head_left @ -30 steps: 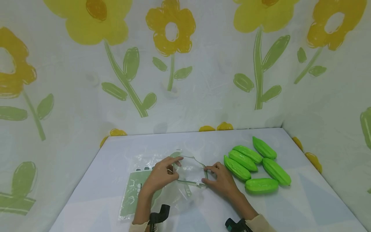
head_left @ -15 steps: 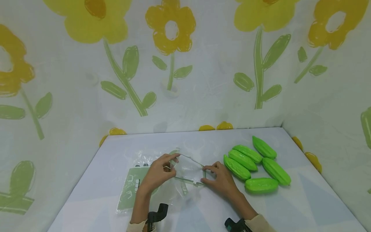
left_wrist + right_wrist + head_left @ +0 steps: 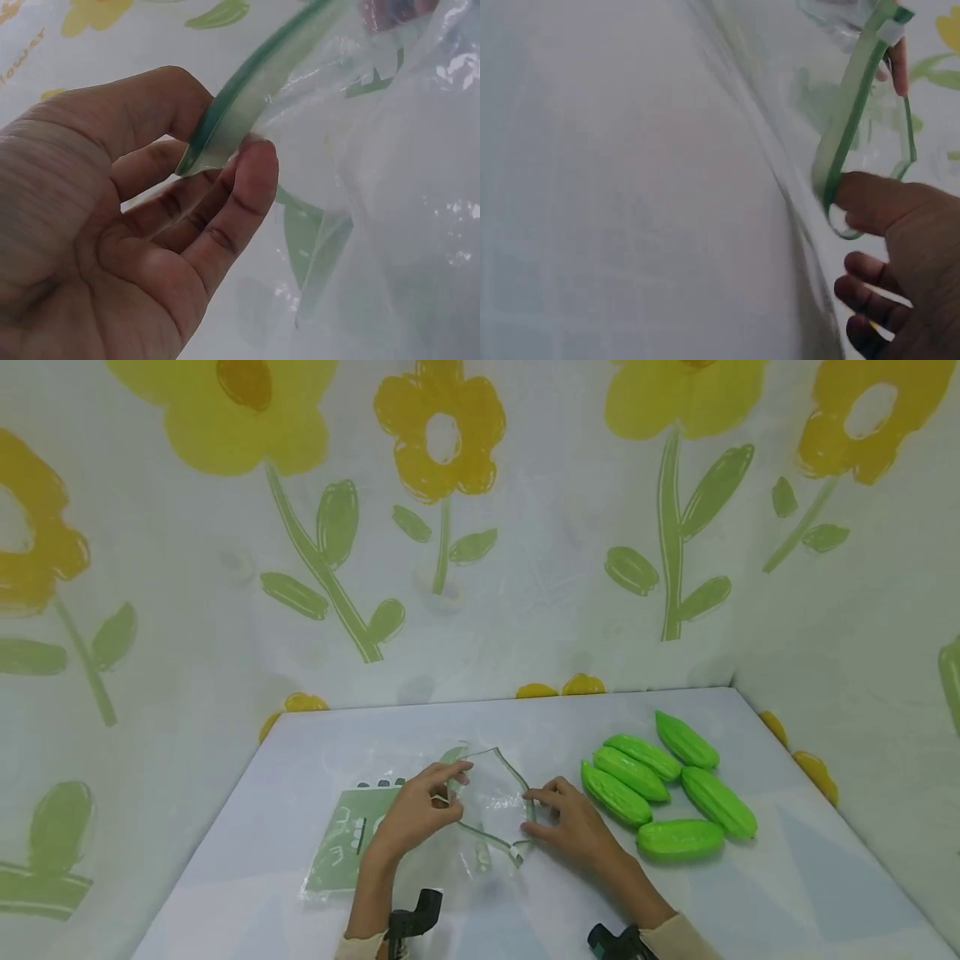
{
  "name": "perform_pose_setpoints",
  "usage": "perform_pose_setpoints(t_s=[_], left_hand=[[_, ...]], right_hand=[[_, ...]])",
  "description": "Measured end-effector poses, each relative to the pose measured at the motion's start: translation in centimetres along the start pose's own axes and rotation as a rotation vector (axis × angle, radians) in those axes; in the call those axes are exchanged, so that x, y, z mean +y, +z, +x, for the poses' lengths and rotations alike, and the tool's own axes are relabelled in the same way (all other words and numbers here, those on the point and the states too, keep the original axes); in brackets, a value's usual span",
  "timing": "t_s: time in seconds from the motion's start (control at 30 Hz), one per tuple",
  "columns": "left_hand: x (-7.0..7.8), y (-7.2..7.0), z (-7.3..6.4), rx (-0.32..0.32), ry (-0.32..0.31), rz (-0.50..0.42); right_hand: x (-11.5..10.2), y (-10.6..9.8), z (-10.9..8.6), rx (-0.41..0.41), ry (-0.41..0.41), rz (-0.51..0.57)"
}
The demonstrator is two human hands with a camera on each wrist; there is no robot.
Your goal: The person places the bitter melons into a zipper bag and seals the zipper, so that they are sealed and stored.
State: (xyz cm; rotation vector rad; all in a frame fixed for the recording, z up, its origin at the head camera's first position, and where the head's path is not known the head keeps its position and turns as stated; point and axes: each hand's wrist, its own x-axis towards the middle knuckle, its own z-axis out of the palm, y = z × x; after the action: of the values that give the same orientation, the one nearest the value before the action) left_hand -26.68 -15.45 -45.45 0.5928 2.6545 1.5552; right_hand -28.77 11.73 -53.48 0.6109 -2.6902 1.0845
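Observation:
A clear plastic zip bag (image 3: 360,843) with a green printed panel lies on its side, its mouth to the right. Its green zip rim (image 3: 229,105) is spread into a wide loop between my hands. My left hand (image 3: 420,806) grips the left side of the rim, thumb and fingertips at the edge. On the opposite side my right hand (image 3: 573,822) holds the rim; in the right wrist view its thumb (image 3: 870,199) reaches into the loop while other fingers curl outside. A small white slider (image 3: 890,31) sits on the zip. I see nothing inside the bag.
Several bright green, ribbed, pointed fruits (image 3: 681,841), perhaps plastic, lie grouped to the right of my right hand. All rests on a pale table (image 3: 247,827), with a flower-print wall (image 3: 525,610) behind and at the sides.
The rim has gone from a flatter loop to a wider, more angular one. The bag's printed left end has shifted slightly away from me. Both hands stay nearly in place; the fruits have not moved.

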Motion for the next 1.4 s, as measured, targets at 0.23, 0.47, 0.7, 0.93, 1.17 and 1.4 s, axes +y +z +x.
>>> perform_pose_setpoints(t_s=[0.23,0.47,0.7,0.93,1.17,1.4], left_hand=[[-0.3,0.0,0.1,0.015,-0.024,-0.051],[-0.6,-0.2,0.2,0.028,-0.03,-0.085],[-0.9,-0.7,0.1,0.061,-0.047,-0.12],[-1.1,-1.1,-0.1,0.099,-0.071,-0.17],[-1.0,-1.6,-0.4,0.12,-0.077,-0.2],[-1.0,-1.5,-0.7,0.126,-0.092,-0.199]], right_hand=[[-1.9,-2.9,0.3,0.153,-0.156,0.123],[-2.0,-7.2,-0.9,0.187,-0.178,-0.014],[0.2,-11.8,-2.3,0.171,-0.228,-0.108],[2.7,-15.5,-4.7,0.064,-0.161,-0.231],[4.5,-17.0,-7.1,-0.076,-0.035,-0.34],[5.4,-17.3,-8.2,-0.093,-0.076,-0.403]])
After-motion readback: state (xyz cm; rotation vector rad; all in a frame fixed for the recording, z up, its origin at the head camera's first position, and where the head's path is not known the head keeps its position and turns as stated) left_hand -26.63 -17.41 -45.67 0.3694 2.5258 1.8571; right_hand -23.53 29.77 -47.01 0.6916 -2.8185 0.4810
